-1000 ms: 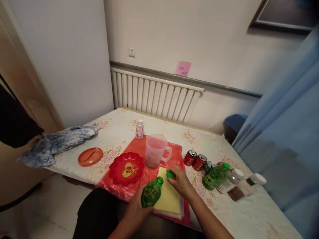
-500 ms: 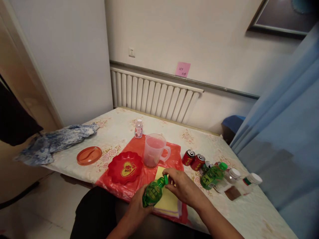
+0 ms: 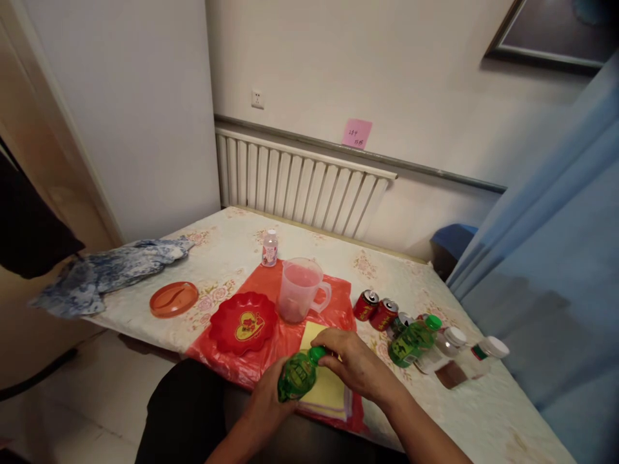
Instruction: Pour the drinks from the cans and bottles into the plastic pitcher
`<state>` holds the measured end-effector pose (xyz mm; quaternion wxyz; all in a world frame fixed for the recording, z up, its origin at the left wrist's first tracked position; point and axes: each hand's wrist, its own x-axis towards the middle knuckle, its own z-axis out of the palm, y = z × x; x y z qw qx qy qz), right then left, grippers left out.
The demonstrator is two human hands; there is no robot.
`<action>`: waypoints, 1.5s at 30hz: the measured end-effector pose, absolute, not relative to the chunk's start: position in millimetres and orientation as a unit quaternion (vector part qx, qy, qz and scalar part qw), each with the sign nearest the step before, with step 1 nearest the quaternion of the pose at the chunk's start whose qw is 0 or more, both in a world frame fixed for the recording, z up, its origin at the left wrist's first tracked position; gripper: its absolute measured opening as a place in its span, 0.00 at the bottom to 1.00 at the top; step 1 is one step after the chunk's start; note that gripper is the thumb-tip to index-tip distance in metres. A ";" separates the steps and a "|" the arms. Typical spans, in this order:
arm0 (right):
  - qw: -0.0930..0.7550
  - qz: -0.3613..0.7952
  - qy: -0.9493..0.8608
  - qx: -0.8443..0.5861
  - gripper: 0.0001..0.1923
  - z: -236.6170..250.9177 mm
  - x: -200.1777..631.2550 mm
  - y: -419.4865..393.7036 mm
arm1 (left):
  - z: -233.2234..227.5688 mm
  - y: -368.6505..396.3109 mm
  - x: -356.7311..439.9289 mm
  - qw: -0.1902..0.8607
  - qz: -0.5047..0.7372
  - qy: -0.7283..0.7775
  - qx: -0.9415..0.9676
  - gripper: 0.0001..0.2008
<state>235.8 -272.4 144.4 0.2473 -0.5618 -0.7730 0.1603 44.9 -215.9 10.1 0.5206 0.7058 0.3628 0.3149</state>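
The left hand (image 3: pixel 271 403) grips the body of the bottle (image 3: pixel 296 375) at the near table edge; its long axis tilts up to the right. At that right end the right hand (image 3: pixel 349 364) pinches the cap (image 3: pixel 317 353), seemingly seated on the neck.

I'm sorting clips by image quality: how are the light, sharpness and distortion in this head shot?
Head view: soft, even indoor light with no harsh glare; the green bottle in the left hand and the right hand on its cap look slightly soft; wide-angle bending shows at the door frame and blue curtain.
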 end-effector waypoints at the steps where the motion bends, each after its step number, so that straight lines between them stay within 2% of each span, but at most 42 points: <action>1: 0.250 0.160 -0.772 -0.563 0.08 142.9 235.6 -272.3 | 8.8 -215.9 44.7 0.521 0.314 0.364 0.706 0.32; 13: 0.286 0.147 -0.746 -0.583 0.08 141.1 236.5 -278.0 | 17.6 -217.8 49.7 0.542 0.302 0.349 0.703 0.32; 16: 0.315 0.159 -0.732 -0.583 0.10 145.7 241.7 -279.7 | 21.5 -215.7 55.2 0.534 0.293 0.356 0.709 0.34; 21: 0.373 0.187 -0.688 -0.594 0.20 149.4 253.7 -285.6 | 34.9 -214.1 69.5 0.525 0.270 0.345 0.729 0.33; 27: 0.474 0.211 -0.614 -0.595 0.22 139.1 274.8 -301.1 | 52.8 -215.6 92.9 0.545 0.249 0.321 0.733 0.33; 31: 0.551 0.172 -0.513 -0.635 0.18 103.8 303.0 -318.2 | 57.5 -214.0 114.0 0.551 0.246 0.315 0.732 0.33; 34: 0.560 0.144 -0.448 -0.682 0.14 58.9 332.1 -332.7 | 56.7 -212.0 134.7 0.551 0.251 0.308 0.734 0.33; 39: 0.522 0.044 -0.396 -0.754 0.12 -13.6 373.0 -353.3 | 53.9 -209.7 176.6 0.537 0.286 0.276 0.745 0.30; 45: 0.485 -0.007 -0.400 -0.778 0.13 -63.2 381.2 -364.3 | 49.5 -204.8 230.8 0.520 0.294 0.246 0.764 0.30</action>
